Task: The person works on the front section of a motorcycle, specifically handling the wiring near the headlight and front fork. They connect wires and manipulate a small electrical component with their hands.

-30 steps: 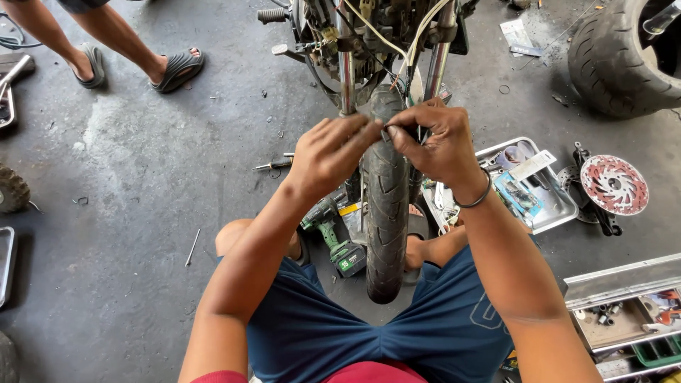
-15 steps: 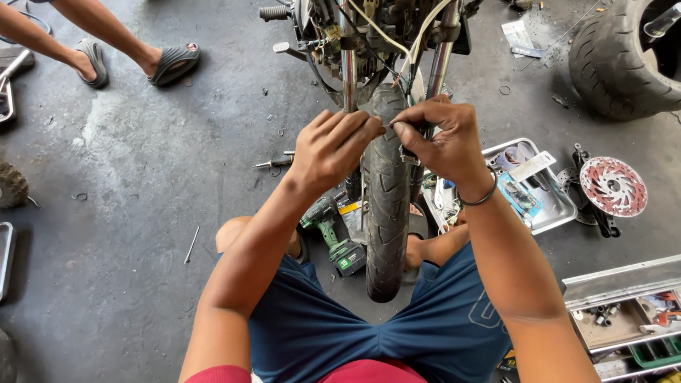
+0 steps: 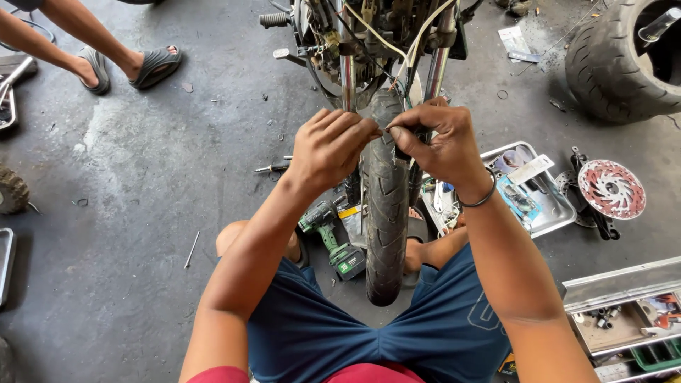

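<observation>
I sit on the floor with a motorcycle front wheel, its black tyre, between my knees. Both hands are raised in front of the tyre's top, just below the chrome fork tubes. My left hand has its fingers pinched together on a small thin piece I cannot make out. My right hand, with a black band at the wrist, pinches the same small piece from the other side. The fingertips of both hands nearly touch. Cream and black cables hang from the bike above my hands.
A green cordless drill lies by my left knee, a screwdriver beyond it. A metal tray of parts, a red brake disc, a loose tyre and an open toolbox are on the right. Another person's sandalled feet stand far left.
My hands stay pinched together at the tyre's top, shifting only slightly. The other person's feet have stepped a little to the left.
</observation>
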